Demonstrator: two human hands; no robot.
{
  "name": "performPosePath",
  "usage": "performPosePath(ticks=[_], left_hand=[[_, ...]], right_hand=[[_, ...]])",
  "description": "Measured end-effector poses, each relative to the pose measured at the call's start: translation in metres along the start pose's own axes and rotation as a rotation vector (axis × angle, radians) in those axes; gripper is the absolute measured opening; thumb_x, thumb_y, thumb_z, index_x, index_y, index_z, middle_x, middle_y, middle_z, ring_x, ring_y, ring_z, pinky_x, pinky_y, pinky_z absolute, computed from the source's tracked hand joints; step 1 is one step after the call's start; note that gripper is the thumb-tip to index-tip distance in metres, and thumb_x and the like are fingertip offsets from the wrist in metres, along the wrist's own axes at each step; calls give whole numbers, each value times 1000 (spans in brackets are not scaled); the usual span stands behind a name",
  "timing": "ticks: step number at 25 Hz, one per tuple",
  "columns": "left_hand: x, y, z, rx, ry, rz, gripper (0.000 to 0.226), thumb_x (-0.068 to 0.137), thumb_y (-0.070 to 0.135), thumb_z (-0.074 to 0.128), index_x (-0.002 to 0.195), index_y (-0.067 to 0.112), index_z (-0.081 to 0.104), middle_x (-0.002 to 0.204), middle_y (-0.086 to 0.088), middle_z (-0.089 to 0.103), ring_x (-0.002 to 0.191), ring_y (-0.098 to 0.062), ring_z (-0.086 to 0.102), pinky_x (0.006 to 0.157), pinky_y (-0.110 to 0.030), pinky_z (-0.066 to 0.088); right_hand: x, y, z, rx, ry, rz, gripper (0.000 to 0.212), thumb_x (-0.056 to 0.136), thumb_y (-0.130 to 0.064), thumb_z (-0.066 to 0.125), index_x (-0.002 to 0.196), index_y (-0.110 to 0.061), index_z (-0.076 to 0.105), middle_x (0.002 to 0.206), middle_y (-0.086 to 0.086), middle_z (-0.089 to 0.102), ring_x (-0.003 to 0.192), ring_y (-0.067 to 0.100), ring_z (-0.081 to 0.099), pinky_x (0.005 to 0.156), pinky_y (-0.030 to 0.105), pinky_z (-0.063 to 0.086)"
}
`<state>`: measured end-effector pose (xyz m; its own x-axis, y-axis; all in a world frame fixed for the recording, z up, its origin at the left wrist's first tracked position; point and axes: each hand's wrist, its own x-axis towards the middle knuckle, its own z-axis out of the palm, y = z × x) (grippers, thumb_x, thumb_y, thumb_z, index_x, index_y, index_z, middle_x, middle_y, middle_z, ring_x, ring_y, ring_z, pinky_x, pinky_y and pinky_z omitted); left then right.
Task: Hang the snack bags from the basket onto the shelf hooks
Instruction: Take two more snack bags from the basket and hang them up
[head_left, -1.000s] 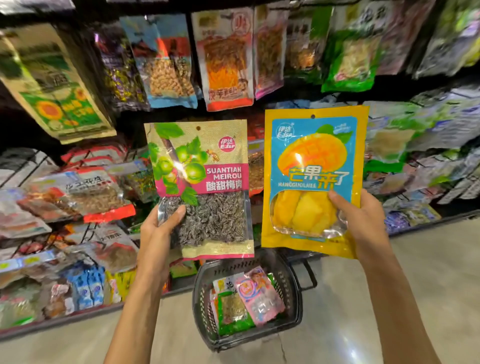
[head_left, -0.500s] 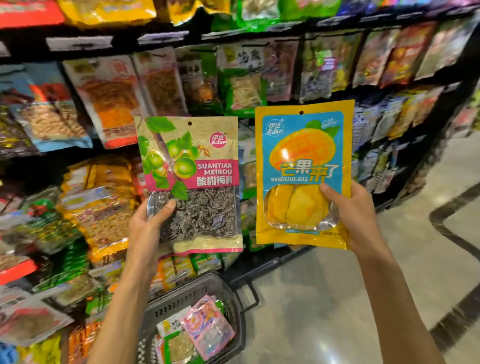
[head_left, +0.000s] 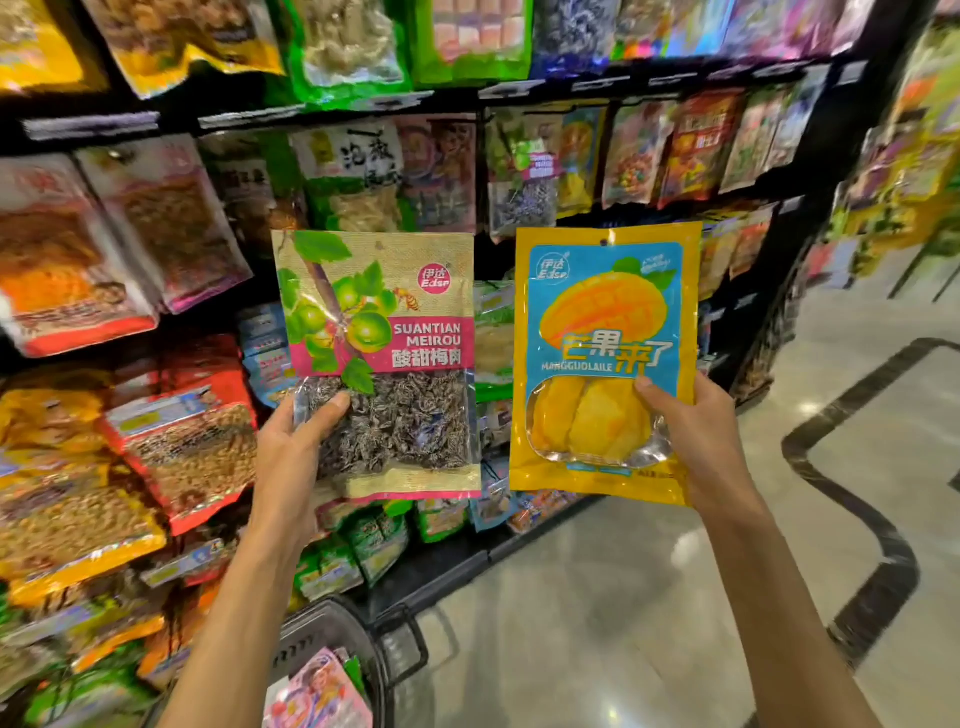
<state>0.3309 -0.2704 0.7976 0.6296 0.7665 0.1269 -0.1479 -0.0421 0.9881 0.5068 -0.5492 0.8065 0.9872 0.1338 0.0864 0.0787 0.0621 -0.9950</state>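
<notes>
My left hand (head_left: 293, 457) grips the lower left corner of a plum snack bag (head_left: 382, 332), beige and pink with green fruit printed on it, held upright before the shelf. My right hand (head_left: 698, 441) grips the lower right of a yellow and blue dried mango bag (head_left: 605, 332), also upright and beside the first. Both bags have a small hang hole at the top. The dark basket (head_left: 337, 631) stands on the floor at the bottom middle, with a pink bag (head_left: 317, 691) inside it.
A black shelf rack (head_left: 561, 88) full of hanging snack bags fills the left and the top, running away to the right. Polished stone floor (head_left: 597, 597) with a dark inlaid line lies to the right.
The view has swung up and to the right along the rack. The basket has slid toward the bottom edge. Both bags stay held the same way in my hands.
</notes>
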Motion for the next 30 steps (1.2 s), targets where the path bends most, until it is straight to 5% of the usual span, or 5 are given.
performPosePath(ticks=[7, 11, 20, 25, 30], left_hand=[[61, -16, 102, -15, -66, 20, 30, 92, 21, 63, 123, 22, 64, 109, 14, 72, 99, 7, 64, 86, -14, 49], [116, -30, 176, -42, -58, 33, 32, 89, 27, 68, 121, 26, 66, 120, 8, 69, 118, -12, 61, 108, -44, 41], [205, -35, 321, -81, -18, 31, 27, 90, 23, 69, 117, 27, 65, 109, 20, 69, 103, 9, 61, 82, -12, 44], [250, -36, 374, -18, 10, 63, 25, 88, 27, 70, 113, 29, 68, 114, 10, 71, 113, -12, 64, 103, -43, 46], [283, -32, 429, -43, 149, 93, 20, 88, 18, 69, 107, 25, 70, 105, 10, 74, 104, -9, 67, 102, -39, 49]], right_hand=[[100, 10, -35, -11, -1, -71, 16, 93, -14, 65, 104, -26, 68, 98, -13, 72, 88, 1, 69, 75, 24, 56], [178, 5, -57, -53, -6, -101, 19, 93, -13, 65, 98, -31, 69, 98, -13, 73, 90, 4, 70, 78, 27, 56], [351, 1, -89, -79, -43, -124, 20, 94, -18, 64, 113, -21, 68, 108, -6, 72, 98, 11, 68, 77, 28, 55], [433, 8, -94, -64, -108, -102, 23, 94, -23, 64, 117, -21, 69, 108, -10, 72, 101, 10, 67, 80, 30, 54], [509, -1, -101, -57, -190, -137, 23, 95, -19, 63, 118, -19, 68, 102, -16, 70, 95, 2, 65, 72, 21, 50]])
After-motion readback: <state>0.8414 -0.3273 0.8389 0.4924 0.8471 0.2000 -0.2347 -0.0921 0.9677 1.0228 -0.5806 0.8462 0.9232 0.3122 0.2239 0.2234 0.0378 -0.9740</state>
